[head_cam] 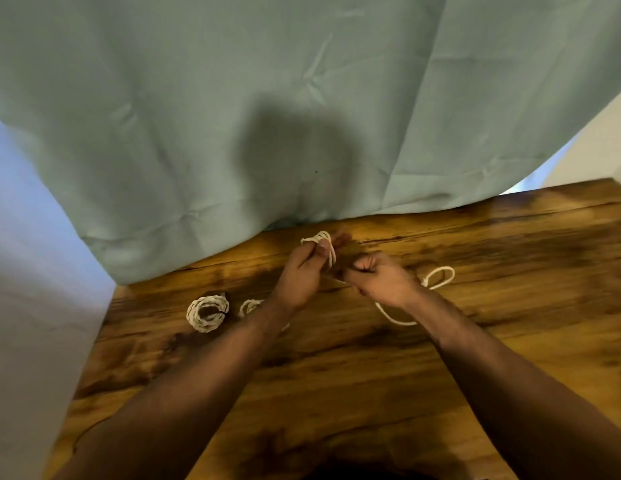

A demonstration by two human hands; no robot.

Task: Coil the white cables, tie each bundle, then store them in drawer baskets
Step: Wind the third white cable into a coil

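Observation:
My left hand [304,271] holds up a small coil of white cable [323,244], its loops wound round my fingers near the table's far edge. My right hand [382,278] is curled in a fist beside it and grips the same cable's loose run. That loose tail [439,277] trails to the right in a loop on the wood and curves back under my right wrist. A finished white coil [207,312] with a dark tie lies at the left. A second small bundle [250,307] lies next to it, partly hidden by my left forearm.
The wooden table [337,375] has its left edge near the finished coil. A pale green curtain [267,116] hangs right behind the far edge. No drawer or basket is in view.

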